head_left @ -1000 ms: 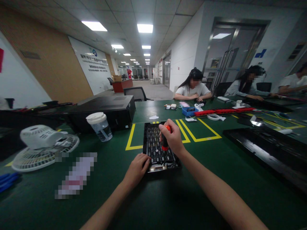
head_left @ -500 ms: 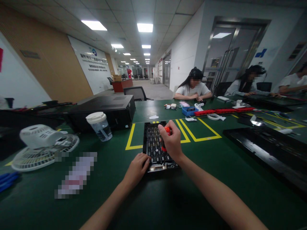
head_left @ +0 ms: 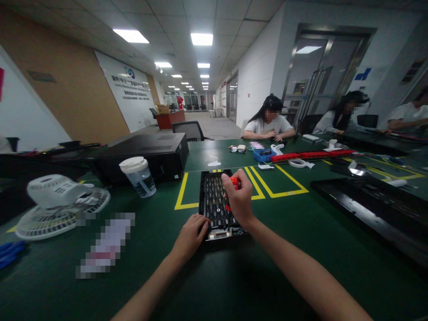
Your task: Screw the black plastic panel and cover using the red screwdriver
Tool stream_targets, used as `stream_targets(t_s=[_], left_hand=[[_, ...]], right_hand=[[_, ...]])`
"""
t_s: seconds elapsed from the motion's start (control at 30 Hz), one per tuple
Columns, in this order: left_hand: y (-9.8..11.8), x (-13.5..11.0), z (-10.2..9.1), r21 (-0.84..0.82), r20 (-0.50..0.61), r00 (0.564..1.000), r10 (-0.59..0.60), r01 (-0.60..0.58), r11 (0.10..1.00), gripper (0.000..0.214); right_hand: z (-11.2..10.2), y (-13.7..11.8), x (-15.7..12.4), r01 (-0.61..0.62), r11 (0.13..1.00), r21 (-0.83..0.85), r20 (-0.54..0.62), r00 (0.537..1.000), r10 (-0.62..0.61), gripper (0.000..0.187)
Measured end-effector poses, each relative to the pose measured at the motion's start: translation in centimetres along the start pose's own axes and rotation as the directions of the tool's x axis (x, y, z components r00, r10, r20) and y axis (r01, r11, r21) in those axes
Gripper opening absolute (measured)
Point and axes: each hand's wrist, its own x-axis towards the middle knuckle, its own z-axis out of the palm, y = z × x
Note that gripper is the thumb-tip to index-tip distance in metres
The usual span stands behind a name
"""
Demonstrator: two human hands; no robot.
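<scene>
A: Straight out at twelve o'clock from the wearer, a black case (head_left: pixel 202 196) lies on the green desk (head_left: pixel 207 276), rows of small metallic pieces (head_left: pixel 213 194) filling it!

B: And over its three o'clock side comes the right hand (head_left: pixel 239 196). How's that grip?

A: Clamped, fingers wrapped right round the screwdriver (head_left: pixel 235 182)! Its red end pokes out at the top; the tip is hidden behind the hand.

B: Now the left hand (head_left: pixel 190 236)?

A: At eight o'clock on the case, fingertips touching the rim by the near corner. Whether that grip is pinching or just resting, I can't tell.

B: Take us round the dial from the case!

A: Nine o'clock, well apart, a white fan (head_left: pixel 56 191) lying on its grille. Ten o'clock, a lidded clear cup (head_left: pixel 140 180), just beside a big black box (head_left: pixel 147 154).

B: One o'clock, a small blue tray (head_left: pixel 264 156), and a co-worker (head_left: pixel 270 127) seated beyond it, head bowed.

A: And three o'clock, a long black panel (head_left: pixel 374 214), light glinting along it!
</scene>
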Motion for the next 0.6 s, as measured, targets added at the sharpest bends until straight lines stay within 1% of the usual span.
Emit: stream_targets(t_s=[0.17,0.3,0.4,0.47,0.53,0.6], left_hand=[[0.0,0.0,0.0,0.008,0.002,1.0,-0.009,0.009,1.0,0.022],[-0.2,-0.1,0.1,0.006,0.003,1.0,-0.004,0.004,1.0,0.022],[-0.4,0.0,0.2,0.007,0.002,1.0,0.001,-0.001,1.0,0.023],[-0.4,0.0,0.2,0.007,0.003,1.0,0.003,-0.003,1.0,0.023],[-0.3,0.0,0.1,0.004,0.001,1.0,0.007,-0.007,1.0,0.024],[-0.2,0.0,0.0,0.0,-0.002,1.0,0.008,-0.008,1.0,0.024]], right_hand=[[0.1,0.6,0.1,-0.038,0.996,0.075,0.001,0.999,0.038,0.032],[0.1,1.2,0.3,-0.077,0.976,0.204,0.058,0.996,0.067,0.03],[0.0,1.5,0.5,-0.109,0.939,0.326,0.145,0.987,0.064,0.035],[-0.2,1.6,0.8,-0.144,0.911,0.387,0.22,0.974,0.061,0.038],[-0.3,1.7,1.2,-0.182,0.886,0.427,0.296,0.954,0.053,0.039],[-0.6,1.8,1.8,-0.222,0.865,0.45,0.379,0.924,0.04,0.04]])
